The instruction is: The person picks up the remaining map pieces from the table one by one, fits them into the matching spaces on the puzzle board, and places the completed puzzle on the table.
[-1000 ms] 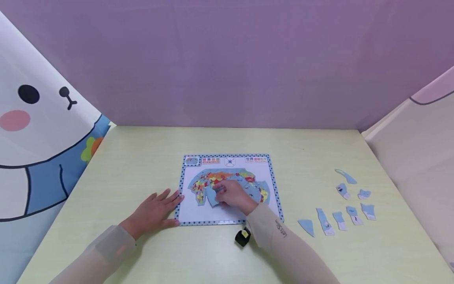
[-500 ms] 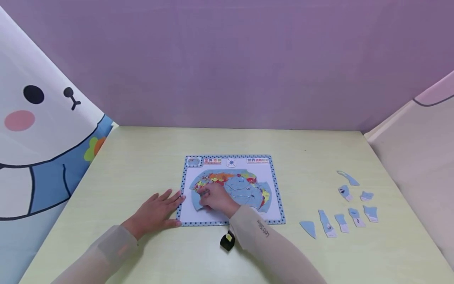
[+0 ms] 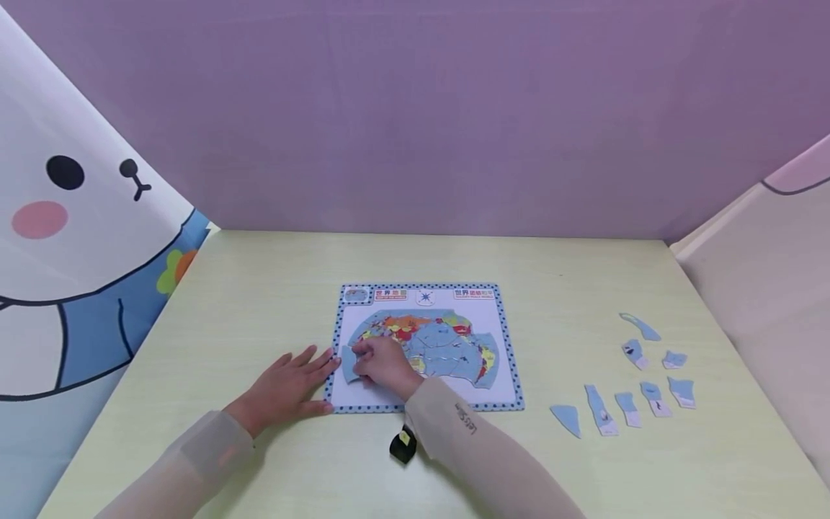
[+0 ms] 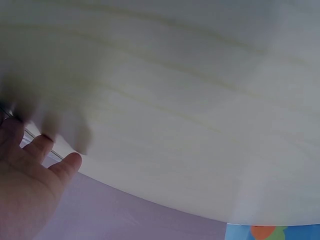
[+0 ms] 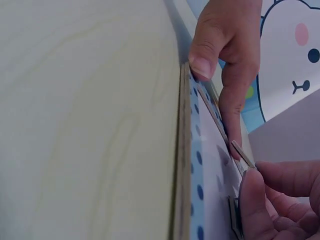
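A world-map puzzle board point(image 3: 447, 398) with a dotted blue border lies on the table, its assembled map pieces point(image 3: 447, 353) in the middle. My right hand point(image 3: 387, 366) pinches a pale blue puzzle piece point(image 3: 348, 365) between thumb and forefinger over the map's left side. In the right wrist view, that piece point(image 5: 242, 154) is seen tilted, edge-on, above the board. My left hand point(image 3: 285, 389) rests with spread fingers against the board's left border; its thumb point(image 5: 202, 67) touches the edge in the right wrist view. The right hand covers the map's lower left part.
Several loose blue puzzle pieces lie to the right of the board, among them a triangular piece point(image 3: 567, 420) and a long piece point(image 3: 601, 411). A curved piece point(image 3: 640, 326) lies farther back. A purple wall point(image 3: 441, 130) stands behind the table.
My right hand has moved left across the map with the blue puzzle piece, from the map's lower middle to its left edge. My left hand has stayed on the board's border.
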{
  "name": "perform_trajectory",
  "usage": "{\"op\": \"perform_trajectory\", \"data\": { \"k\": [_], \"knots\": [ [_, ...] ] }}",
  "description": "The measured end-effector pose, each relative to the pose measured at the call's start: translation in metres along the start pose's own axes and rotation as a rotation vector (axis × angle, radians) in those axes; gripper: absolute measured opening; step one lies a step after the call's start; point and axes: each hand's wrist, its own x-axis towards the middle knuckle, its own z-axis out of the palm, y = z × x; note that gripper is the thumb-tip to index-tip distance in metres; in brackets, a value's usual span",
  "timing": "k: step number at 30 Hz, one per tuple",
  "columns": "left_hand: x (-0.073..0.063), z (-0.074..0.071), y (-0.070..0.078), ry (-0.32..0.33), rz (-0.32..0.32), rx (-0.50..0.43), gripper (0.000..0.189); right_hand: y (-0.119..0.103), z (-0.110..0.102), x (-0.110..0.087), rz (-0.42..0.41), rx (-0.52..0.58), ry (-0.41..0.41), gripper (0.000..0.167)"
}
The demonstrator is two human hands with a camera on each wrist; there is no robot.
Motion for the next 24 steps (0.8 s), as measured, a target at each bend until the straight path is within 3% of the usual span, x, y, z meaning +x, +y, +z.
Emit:
{"op": "perform_trajectory", "data": {
  "k": [11, 24],
  "knots": [
    [0.0018, 0.0002, 0.001, -0.026, -0.018, -0.004, 0.077, -0.0011, 0.0048, 0.0053, 0.067, -0.025, 0.04, 0.031],
    [0.0026, -0.0019, 0.0014, -0.04, -0.033, 0.011, 0.078, -0.0029, 0.0019, 0.0056, 0.049, -0.102, 0.054, 0.032]
  ]
}}
